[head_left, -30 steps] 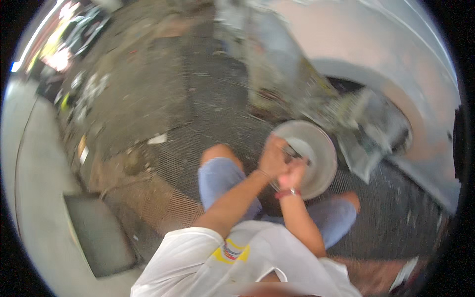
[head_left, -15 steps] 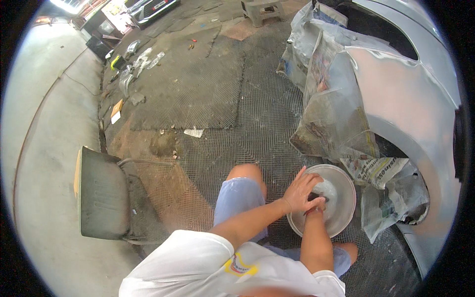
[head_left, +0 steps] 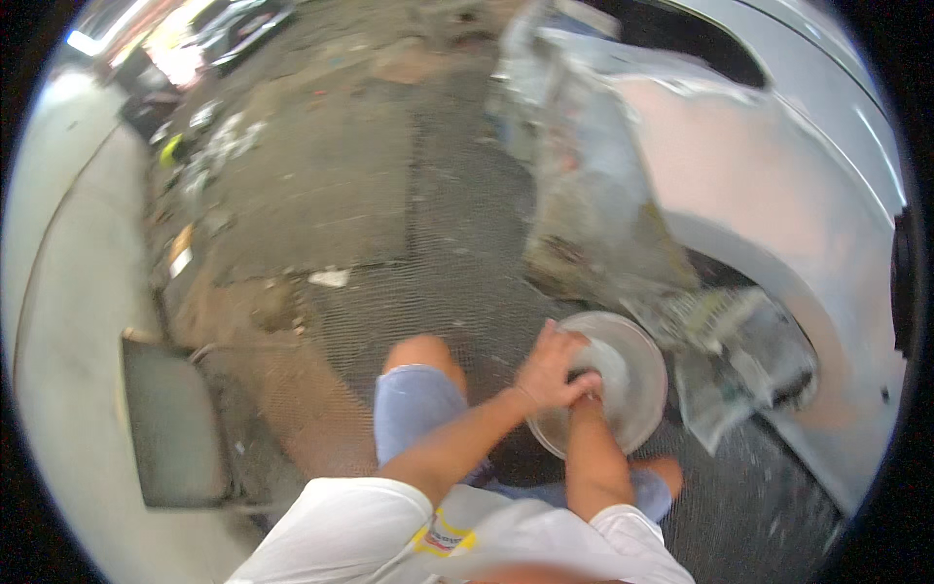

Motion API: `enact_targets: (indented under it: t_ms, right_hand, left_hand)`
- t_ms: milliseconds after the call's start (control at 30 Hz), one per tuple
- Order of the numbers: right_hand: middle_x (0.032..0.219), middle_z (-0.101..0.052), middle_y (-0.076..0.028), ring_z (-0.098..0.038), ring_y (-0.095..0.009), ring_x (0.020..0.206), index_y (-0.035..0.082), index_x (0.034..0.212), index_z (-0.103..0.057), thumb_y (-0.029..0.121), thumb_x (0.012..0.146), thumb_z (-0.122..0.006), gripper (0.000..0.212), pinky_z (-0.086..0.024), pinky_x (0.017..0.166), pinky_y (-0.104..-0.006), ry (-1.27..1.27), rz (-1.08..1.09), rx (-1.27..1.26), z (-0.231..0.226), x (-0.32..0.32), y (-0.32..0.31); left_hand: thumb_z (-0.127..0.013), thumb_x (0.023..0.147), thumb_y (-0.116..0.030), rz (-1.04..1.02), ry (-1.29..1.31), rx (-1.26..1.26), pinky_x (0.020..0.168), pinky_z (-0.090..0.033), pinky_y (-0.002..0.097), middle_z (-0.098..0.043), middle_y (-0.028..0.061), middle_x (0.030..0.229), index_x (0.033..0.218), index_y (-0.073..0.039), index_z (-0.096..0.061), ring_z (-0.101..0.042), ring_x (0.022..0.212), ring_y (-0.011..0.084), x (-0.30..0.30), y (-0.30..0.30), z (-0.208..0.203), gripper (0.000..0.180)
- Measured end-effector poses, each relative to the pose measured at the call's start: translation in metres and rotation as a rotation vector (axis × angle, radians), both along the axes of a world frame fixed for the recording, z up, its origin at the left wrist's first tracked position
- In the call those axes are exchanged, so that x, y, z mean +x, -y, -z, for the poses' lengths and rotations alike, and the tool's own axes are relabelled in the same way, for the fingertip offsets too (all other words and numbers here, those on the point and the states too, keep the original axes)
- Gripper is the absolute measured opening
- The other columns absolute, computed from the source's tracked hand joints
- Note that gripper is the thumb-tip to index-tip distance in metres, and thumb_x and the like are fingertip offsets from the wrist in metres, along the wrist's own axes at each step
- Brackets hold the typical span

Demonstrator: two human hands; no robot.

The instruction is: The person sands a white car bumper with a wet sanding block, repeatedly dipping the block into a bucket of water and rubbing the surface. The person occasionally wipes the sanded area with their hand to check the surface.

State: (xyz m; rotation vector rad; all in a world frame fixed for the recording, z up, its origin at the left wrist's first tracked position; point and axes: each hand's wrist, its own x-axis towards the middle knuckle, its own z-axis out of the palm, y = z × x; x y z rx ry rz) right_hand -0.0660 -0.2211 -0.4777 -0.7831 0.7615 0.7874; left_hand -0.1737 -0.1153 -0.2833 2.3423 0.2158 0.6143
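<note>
Wall rises at 9 o'clock, with a chair just beside it at 8. Blurred clutter lies near the wall's foot at 10, next to a flat mat whose near edge stops short of a white scrap. Dark floor runs up toward 12 o'clock, between the mat and some hanging sheets. Right of the left knee, the left hand reaches over the left rim of a round bowl at 4 o'clock, fingers bent. The right hand meets it, a small dark thing showing between them; blur hides whether either grips it. Loose wrapping crowds the bowl's own 2 o'clock, and a car walls off the right.
</note>
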Motion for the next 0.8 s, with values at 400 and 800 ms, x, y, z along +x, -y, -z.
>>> enact_targets:
  t_ms: [400,800]
  right_hand:
    - [0.128,-0.081,-0.019,-0.078,-0.033,0.111,0.004,0.138,-0.069,0.055,0.112,-0.065,0.058,-0.058,0.102,-0.046,0.942,-1.152,-0.948,-0.272,0.003,0.072]
    - [0.144,-0.064,-0.014,-0.059,-0.038,0.136,0.026,0.16,-0.065,0.013,0.099,-0.078,0.063,-0.049,0.118,-0.052,2.56,-0.627,-1.823,-0.603,0.073,0.06]
  left_hand:
    - [-0.074,0.103,-0.035,0.015,0.103,-0.04,0.132,-0.031,0.0697,-0.069,0.0184,0.136,0.139,-0.007,-0.063,-0.064,0.134,0.044,0.008,-0.007,0.003,0.047]
    - [-0.076,0.104,-0.029,-0.014,-0.006,0.053,0.135,-0.033,0.0621,-0.075,0.0145,0.12,0.121,-0.009,-0.072,-0.071,0.122,0.0375,0.01,-0.006,0.014,0.027]
